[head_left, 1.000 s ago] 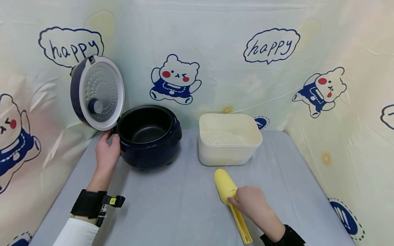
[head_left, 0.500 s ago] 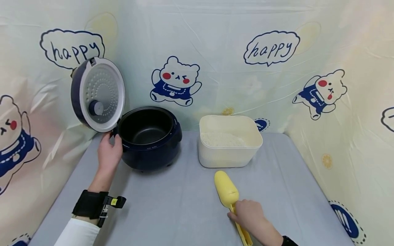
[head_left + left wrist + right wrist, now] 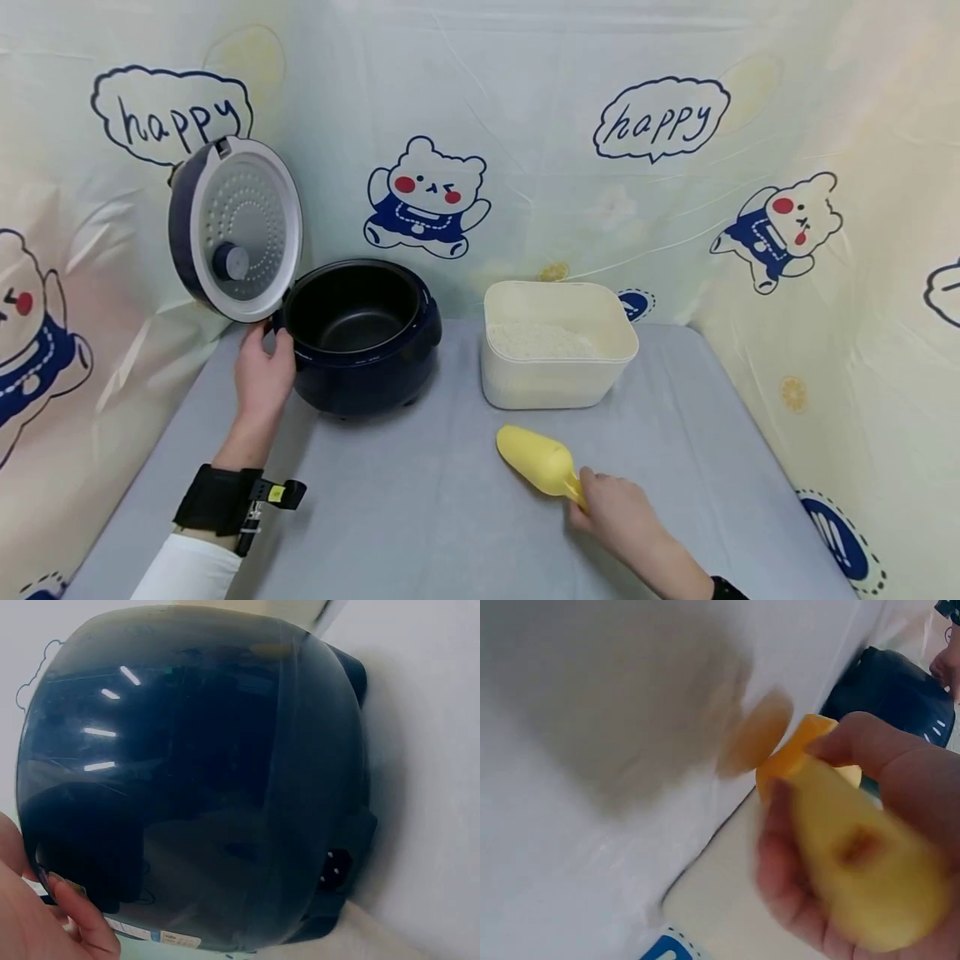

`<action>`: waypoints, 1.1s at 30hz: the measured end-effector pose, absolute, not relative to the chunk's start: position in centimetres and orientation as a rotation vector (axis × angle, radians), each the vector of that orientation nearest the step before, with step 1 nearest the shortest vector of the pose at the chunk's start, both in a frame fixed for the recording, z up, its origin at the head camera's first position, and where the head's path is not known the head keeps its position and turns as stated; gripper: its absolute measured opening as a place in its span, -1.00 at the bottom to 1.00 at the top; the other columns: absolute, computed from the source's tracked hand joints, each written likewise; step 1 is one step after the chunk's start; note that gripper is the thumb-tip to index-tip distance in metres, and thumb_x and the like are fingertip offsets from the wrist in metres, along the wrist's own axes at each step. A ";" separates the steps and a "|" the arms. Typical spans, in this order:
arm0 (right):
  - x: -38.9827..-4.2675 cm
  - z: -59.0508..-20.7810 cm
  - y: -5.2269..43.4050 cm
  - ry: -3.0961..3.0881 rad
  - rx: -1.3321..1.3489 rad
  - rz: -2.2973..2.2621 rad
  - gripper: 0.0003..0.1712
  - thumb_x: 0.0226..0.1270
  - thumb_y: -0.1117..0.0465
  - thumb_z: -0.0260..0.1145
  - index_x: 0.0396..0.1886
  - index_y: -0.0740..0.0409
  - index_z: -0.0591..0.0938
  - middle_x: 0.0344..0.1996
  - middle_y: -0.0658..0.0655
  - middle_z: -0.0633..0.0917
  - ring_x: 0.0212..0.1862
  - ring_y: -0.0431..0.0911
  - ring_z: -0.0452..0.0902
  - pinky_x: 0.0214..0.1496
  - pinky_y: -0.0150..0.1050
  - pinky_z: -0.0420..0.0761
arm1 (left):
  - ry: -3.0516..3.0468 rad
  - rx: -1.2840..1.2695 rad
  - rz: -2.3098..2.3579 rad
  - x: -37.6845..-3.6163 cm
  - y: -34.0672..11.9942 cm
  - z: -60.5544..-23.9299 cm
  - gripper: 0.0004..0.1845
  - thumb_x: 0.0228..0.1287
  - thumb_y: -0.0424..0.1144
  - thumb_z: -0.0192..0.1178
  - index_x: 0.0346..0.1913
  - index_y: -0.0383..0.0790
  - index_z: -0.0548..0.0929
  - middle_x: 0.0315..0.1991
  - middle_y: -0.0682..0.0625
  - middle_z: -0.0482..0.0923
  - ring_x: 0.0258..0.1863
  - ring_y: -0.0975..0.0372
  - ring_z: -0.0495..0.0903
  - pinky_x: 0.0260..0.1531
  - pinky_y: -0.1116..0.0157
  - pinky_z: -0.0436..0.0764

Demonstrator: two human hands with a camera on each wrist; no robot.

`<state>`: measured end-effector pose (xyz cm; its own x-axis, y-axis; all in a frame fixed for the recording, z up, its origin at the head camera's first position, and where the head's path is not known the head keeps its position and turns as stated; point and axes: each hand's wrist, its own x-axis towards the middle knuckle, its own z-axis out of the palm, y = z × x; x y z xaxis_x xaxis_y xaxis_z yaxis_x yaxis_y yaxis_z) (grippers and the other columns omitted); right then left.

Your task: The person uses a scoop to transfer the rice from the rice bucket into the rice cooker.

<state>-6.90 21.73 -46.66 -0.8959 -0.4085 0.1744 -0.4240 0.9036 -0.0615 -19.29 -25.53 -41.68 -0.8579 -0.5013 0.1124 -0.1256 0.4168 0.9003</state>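
Observation:
A dark blue rice cooker [image 3: 367,385] stands on the left of the table, its lid [image 3: 251,221] raised and its black inner pot [image 3: 356,312] visible. My left hand [image 3: 262,379] grips the cooker's left edge near the hinge; in the left wrist view its fingers [image 3: 82,915] curl at the edge of the shell. In my right hand [image 3: 622,512] is a yellow scoop [image 3: 536,458], held by its handle close over the table, bowl pointing to the left. The right wrist view shows the handle [image 3: 862,862], blurred, inside the curled fingers.
A cream bin [image 3: 555,385] holding white rice [image 3: 540,340] stands right of the cooker, behind the scoop. The grey tablecloth [image 3: 420,517] covers the table. A printed curtain [image 3: 540,125] hangs close behind. The cooker's power socket [image 3: 335,870] faces the left wrist camera.
My right hand slid down from the scoop's neck to its handle and took hold. The scoop has turned, its bowl swinging left. My left hand stays at the cooker.

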 end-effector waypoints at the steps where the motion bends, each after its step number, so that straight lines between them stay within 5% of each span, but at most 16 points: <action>1: -6.9 -46.4 21.7 -2.903 0.653 0.161 -0.58 0.02 0.14 0.50 -0.53 0.02 0.35 -0.71 -0.12 0.26 -0.64 -0.25 0.14 -0.69 -0.28 0.28 | -2.306 0.547 -1.440 -19.3 -25.6 -41.6 -0.38 0.61 -0.08 -0.18 0.59 -0.30 0.28 0.57 -0.25 0.23 0.58 -0.07 0.14 0.52 -0.03 0.14; 7: -7.5 -43.9 21.9 -2.927 0.725 0.281 -0.55 0.10 0.03 0.61 -0.33 0.03 0.46 -0.67 -0.17 0.32 -0.63 -0.26 0.20 -0.65 -0.31 0.25 | -2.287 0.584 -1.521 -19.3 -25.9 -41.1 -0.36 0.60 -0.08 -0.16 0.59 -0.34 0.25 0.59 -0.26 0.15 0.59 -0.04 0.10 0.53 0.01 0.12; 11: -8.7 -41.3 22.2 -2.917 0.824 0.330 -0.62 0.17 0.07 0.57 -0.24 0.04 0.51 -0.65 -0.18 0.38 -0.63 -0.28 0.21 -0.64 -0.34 0.25 | -2.244 0.612 -1.508 -19.6 -26.0 -41.1 -0.40 0.60 -0.11 -0.11 0.53 -0.38 0.33 0.44 -0.32 0.30 0.25 -0.04 0.42 0.20 0.18 0.44; 14: -9.6 -39.1 22.5 -2.857 0.895 0.334 -0.69 0.23 0.13 0.54 -0.17 0.07 0.57 -0.60 -0.16 0.50 -0.60 -0.32 0.26 -0.60 -0.37 0.33 | -2.182 0.639 -1.534 -19.9 -25.8 -41.4 -0.43 0.60 -0.16 -0.09 0.52 -0.39 0.36 0.39 -0.30 0.35 0.11 0.02 0.42 0.03 0.26 0.44; 20: -11.1 -34.9 23.6 -2.655 0.939 0.208 -0.59 0.26 0.15 0.55 0.01 0.15 0.62 -0.40 -0.02 0.66 -0.57 -0.29 0.37 -0.55 -0.38 0.46 | -1.978 0.657 -1.851 -20.7 -24.7 -41.6 -0.38 0.64 -0.21 -0.17 0.65 -0.29 0.10 0.63 -0.18 0.03 0.59 0.14 0.04 0.52 0.21 0.12; 23: -12.8 -33.1 24.0 -2.597 0.942 0.151 -0.62 0.30 0.15 0.52 0.03 0.17 0.64 -0.31 0.04 0.65 -0.55 -0.24 0.38 -0.55 -0.36 0.46 | -1.852 0.626 -1.981 -21.1 -24.3 -41.2 -0.38 0.66 -0.22 -0.26 0.68 -0.20 0.00 0.67 -0.06 -0.05 0.60 0.26 -0.04 0.53 0.32 0.05; 27: -15.9 -31.7 24.5 -2.675 0.856 0.114 -0.79 0.43 0.11 0.40 -0.16 0.16 0.64 -0.44 0.02 0.53 -0.54 -0.19 0.32 -0.53 -0.32 0.39 | -1.686 0.603 -2.117 -21.3 -23.9 -40.5 -0.40 0.68 -0.25 -0.33 0.68 -0.14 -0.02 0.66 0.03 -0.04 0.57 0.34 0.00 0.48 0.42 0.08; 33: -20.5 -31.2 25.6 -2.891 0.769 0.060 -0.71 0.55 0.07 0.30 0.00 0.22 0.61 -0.48 0.02 0.54 -0.49 -0.12 0.39 -0.48 -0.26 0.43 | -1.683 0.660 -2.061 -21.5 -23.2 -40.1 -0.40 0.66 -0.29 -0.37 0.68 -0.15 0.02 0.65 0.03 0.00 0.56 0.34 0.02 0.49 0.40 0.10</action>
<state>-20.48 25.57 -31.16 -0.8574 -0.4911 0.1538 -0.4970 0.8677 -0.0002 -21.51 -23.24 -40.15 -0.8096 -0.5769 -0.1082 0.0093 -0.1969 0.9804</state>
